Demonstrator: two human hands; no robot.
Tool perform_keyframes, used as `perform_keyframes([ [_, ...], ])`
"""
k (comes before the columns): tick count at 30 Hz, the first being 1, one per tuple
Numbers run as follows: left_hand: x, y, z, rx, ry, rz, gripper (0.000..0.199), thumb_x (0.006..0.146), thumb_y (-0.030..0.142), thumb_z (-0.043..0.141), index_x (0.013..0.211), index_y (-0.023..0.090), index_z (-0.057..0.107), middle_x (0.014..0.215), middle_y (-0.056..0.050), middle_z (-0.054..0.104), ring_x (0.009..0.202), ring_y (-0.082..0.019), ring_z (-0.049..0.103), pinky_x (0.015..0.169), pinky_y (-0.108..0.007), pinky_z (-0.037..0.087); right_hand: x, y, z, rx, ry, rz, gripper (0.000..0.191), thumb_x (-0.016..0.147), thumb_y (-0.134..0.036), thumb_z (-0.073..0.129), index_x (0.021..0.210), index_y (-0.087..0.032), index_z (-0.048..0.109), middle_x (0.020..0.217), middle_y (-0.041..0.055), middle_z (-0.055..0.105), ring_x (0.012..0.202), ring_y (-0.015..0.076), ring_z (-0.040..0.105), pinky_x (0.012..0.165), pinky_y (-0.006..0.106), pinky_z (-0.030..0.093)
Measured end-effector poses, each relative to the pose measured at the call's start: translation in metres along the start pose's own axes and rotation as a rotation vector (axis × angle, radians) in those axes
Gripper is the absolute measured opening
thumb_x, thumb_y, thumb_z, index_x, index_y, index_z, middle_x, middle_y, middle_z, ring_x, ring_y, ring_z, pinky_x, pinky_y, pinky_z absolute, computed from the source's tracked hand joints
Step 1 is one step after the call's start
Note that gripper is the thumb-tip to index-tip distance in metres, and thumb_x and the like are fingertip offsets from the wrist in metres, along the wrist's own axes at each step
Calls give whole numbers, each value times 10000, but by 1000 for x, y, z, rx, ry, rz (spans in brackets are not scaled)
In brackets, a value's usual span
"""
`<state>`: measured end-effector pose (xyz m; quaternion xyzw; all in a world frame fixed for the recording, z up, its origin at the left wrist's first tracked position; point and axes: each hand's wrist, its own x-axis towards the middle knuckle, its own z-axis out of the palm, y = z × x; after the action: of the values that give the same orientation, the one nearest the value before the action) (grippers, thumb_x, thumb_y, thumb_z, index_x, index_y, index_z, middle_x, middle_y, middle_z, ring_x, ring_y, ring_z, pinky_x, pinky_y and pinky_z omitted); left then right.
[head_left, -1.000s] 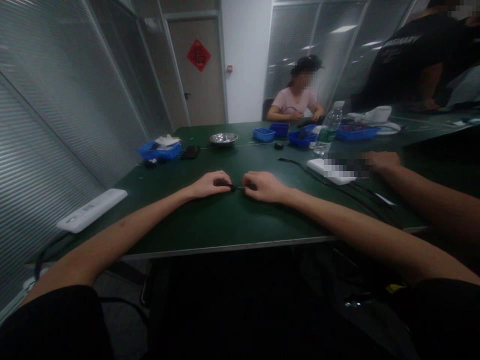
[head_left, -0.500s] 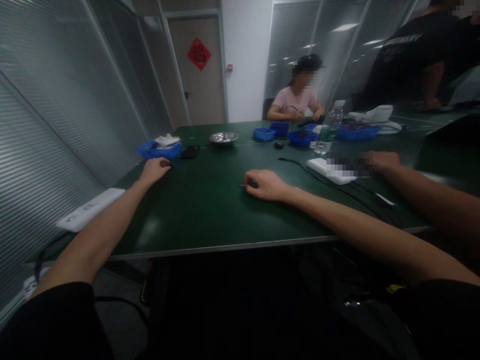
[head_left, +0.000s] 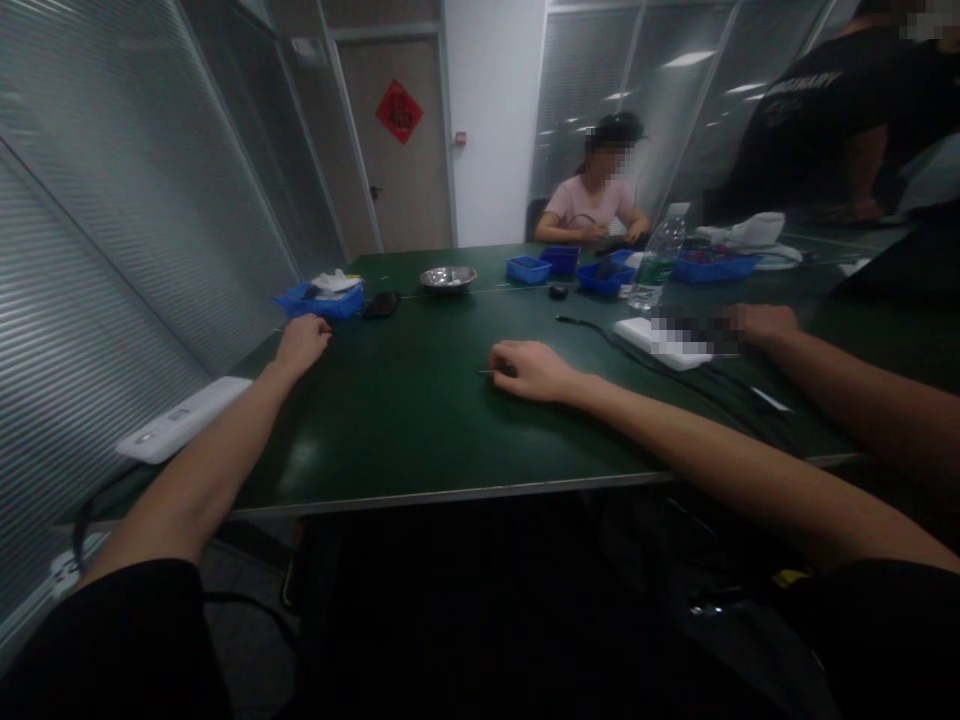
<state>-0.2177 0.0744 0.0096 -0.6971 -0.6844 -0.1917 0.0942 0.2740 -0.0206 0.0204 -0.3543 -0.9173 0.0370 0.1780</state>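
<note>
My left hand [head_left: 302, 343] rests on the table at the left, just in front of a blue tray [head_left: 330, 303] with white crumpled paper in it. Its fingers are curled together, and whatever they may hold is hidden. Near the middle of the table lies my right hand [head_left: 534, 370], closed around a small dark thing [head_left: 508, 369] with a thin metal tip that points left. A black wallet-like object [head_left: 382, 305] lies beyond my left hand. Farther back stands a shiny metal bowl [head_left: 448, 281].
A green table [head_left: 405, 420] spans the view. A white power strip [head_left: 184, 418] lies by my left forearm. To the right are another white power strip [head_left: 645, 340], a black cable [head_left: 592, 327], a water bottle [head_left: 660, 260] and another person's hand [head_left: 769, 325]. Someone sits opposite near blue trays [head_left: 528, 269].
My left hand has drawn slightly left and turned, and the dark patch seen at its fingertips is now mostly out of sight. My right hand stays in place.
</note>
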Motion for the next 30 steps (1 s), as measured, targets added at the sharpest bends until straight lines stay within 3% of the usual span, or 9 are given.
perform_keyframes([
  [4,4,-3,5,-124,23,5,151,842,240,674,916,188,794,1099,-122,762,1099,-318,667,1058,-460,473,0,1,1,4,3,-8,155,941,-318,613,1021,-191,652,1017,70,690,815,190,591,690,292,381],
  [7,5,18,11,-281,7,35,124,823,263,727,900,215,811,1045,-93,784,1056,-292,694,1047,-445,496,0,2,2,-5,4,-8,148,934,-307,616,1017,-190,653,1010,69,688,805,187,586,686,292,376],
  [10,-1,65,15,-512,-77,163,182,787,329,799,931,220,826,1035,-77,794,1012,-268,720,1019,-421,523,0,0,3,5,13,-21,160,942,-308,605,1034,-187,655,1029,70,683,796,180,583,697,290,383],
  [15,-35,161,15,-890,-393,482,329,829,415,809,1070,192,796,1123,-89,780,1050,-244,726,1013,-424,540,-1,-6,3,57,85,-84,179,964,-309,579,1077,-187,645,1091,80,676,860,188,601,745,288,409],
  [18,-57,195,12,-967,-472,575,374,843,424,812,1112,166,779,1104,-103,773,1019,-238,725,979,-412,551,-2,-9,3,62,111,-107,182,966,-308,573,1081,-187,644,1090,77,677,859,187,601,754,288,411],
  [24,-67,201,9,-910,-340,649,285,878,408,787,1045,180,815,1086,-107,760,1006,-232,702,910,-372,545,-3,-9,3,37,121,-100,166,947,-300,589,1058,-189,644,1056,64,676,816,178,585,719,285,391],
  [30,-67,200,10,-901,-359,628,292,878,410,789,1064,187,819,1071,-94,782,1001,-236,713,926,-371,537,-2,-10,6,51,93,-109,175,956,-304,588,1075,-188,640,1066,72,665,824,179,589,720,283,396],
])
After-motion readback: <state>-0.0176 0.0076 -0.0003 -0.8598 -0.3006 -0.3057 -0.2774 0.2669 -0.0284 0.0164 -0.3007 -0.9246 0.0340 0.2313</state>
